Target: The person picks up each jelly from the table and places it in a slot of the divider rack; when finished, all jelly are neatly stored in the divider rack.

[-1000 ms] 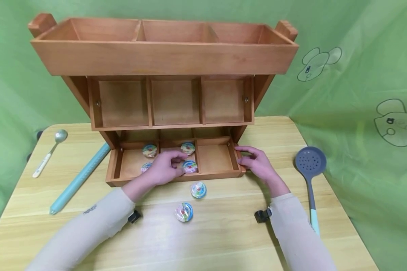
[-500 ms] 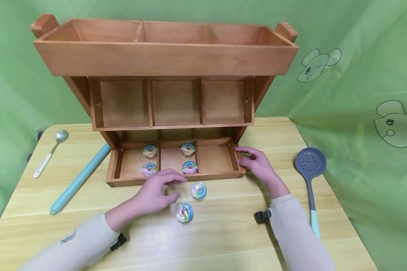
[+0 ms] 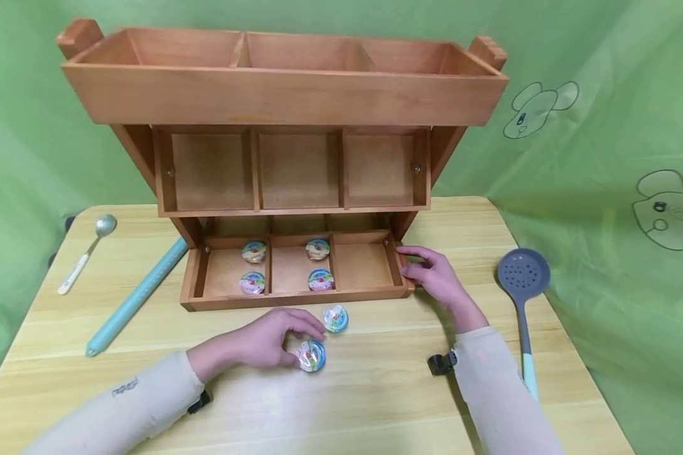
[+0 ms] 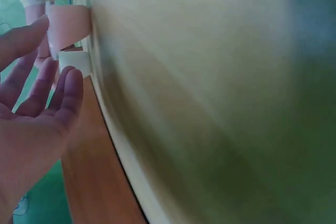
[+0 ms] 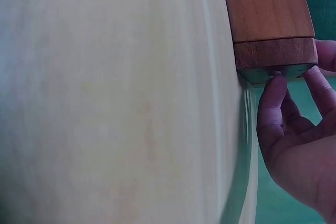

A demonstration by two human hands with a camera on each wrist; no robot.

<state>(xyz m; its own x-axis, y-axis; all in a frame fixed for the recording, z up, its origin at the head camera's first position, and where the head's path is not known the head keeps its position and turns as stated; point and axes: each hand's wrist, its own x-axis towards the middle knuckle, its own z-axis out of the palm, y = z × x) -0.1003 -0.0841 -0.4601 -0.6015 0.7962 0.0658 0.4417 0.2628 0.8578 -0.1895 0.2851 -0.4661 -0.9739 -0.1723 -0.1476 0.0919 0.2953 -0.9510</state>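
Observation:
My left hand has its thumb and fingers spread around a jelly cup with a shiny printed lid, on the table. In the left wrist view this cup stands between thumb and fingers, with gaps visible. Just behind is a second jelly cup, close to the fingertips. My right hand holds the right end of the wooden rack's bottom tray; in the right wrist view its curled fingers touch that end. Two cups sit in the tray's left compartment, two in the middle one.
Above the bottom tray rise the rack's tilted middle tier and its overhanging top box. A spoon and a light-blue stick lie left. A slotted skimmer lies right. Green cloth hangs behind.
My left hand has left the cup in the middle compartment and come forward to the nearest cup on the table. My right hand has stayed at the tray's end.

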